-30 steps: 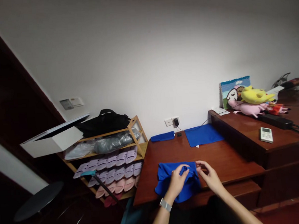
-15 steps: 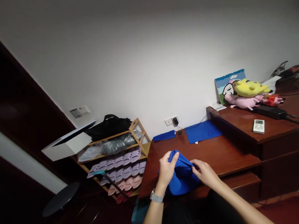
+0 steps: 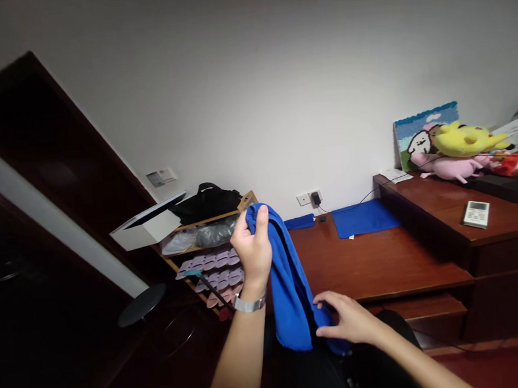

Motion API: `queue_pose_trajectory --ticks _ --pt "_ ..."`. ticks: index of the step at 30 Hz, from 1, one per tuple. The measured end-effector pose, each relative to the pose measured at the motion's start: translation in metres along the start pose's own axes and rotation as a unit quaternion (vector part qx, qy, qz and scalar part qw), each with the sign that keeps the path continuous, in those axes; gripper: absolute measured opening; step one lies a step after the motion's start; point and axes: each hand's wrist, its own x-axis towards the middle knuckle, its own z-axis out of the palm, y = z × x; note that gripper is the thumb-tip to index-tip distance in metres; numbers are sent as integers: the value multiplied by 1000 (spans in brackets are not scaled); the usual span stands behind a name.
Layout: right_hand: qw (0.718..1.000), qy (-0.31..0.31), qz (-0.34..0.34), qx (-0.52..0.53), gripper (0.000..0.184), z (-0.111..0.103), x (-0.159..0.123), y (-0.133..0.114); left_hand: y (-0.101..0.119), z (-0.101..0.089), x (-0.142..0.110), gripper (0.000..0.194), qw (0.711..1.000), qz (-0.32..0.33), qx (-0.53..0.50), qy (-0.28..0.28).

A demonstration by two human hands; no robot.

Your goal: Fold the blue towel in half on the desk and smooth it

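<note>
My left hand [image 3: 253, 241], with a silver watch on its wrist, is raised and grips a blue cloth [image 3: 288, 298] by its upper edge, thumb on top. The cloth hangs down in folds in front of the table's front edge and over my lap. Lower and to the right, my right hand [image 3: 350, 317] has its thumb and fingers apart beside the cloth's hanging part. Whether its fingertips touch the fabric I cannot tell. Another blue cloth [image 3: 365, 217] lies flat at the back of the table, and a narrow folded blue cloth [image 3: 300, 221] lies by the wall.
The brown wooden table [image 3: 406, 269] meets a higher desk section [image 3: 437, 208] bearing a white remote [image 3: 476, 214] and plush toys [image 3: 468, 141]. A shoe rack with several slippers [image 3: 221, 258] stands left, near a white box [image 3: 148, 228] and a round black stool [image 3: 142, 305].
My left hand has lifted the cloth up and to the left, so it now hangs long. My right hand has let go of its edge and opened. The view has shifted slightly.
</note>
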Motion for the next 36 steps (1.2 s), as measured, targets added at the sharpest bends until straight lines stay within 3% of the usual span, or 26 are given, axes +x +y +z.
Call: queue_pose_trajectory --ticks 3,5,8,12,15,17,20,24,26,31,36 --pt "997 21 31 -63 25 25 -3 10 13 0 5 35 1000 24 1 10" --pt "998 7 44 -49 24 34 -5 22 19 -2 8 34 999 36 3 15" --pt "994 -88 63 -17 41 45 -12 40 21 -6 15 34 998 53 4 22" --pt "953 -224 158 -127 70 72 -29 55 17 -8 24 33 998 58 -4 32" --pt "946 -189 191 -181 40 97 -40 58 13 -10 25 32 998 49 -10 39" --pt "953 -160 184 -178 23 102 -39 59 11 -14 26 32 998 49 -6 40" --pt "963 -150 162 -153 20 78 -26 58 2 -27 32 33 997 57 20 46" --pt "985 -107 135 -25 4 12 -1 41 -27 -48 39 35 997 18 80 6" --pt "982 -79 139 100 20 -18 4 22 -47 -52 32 36 991 -19 125 -50" --pt "951 -59 150 263 49 -54 3 -26 -79 -32 -29 34 962 -74 139 -223" --pt "932 -29 123 339 51 -62 0 -44 -70 -4 -98 30 907 -104 41 -407"
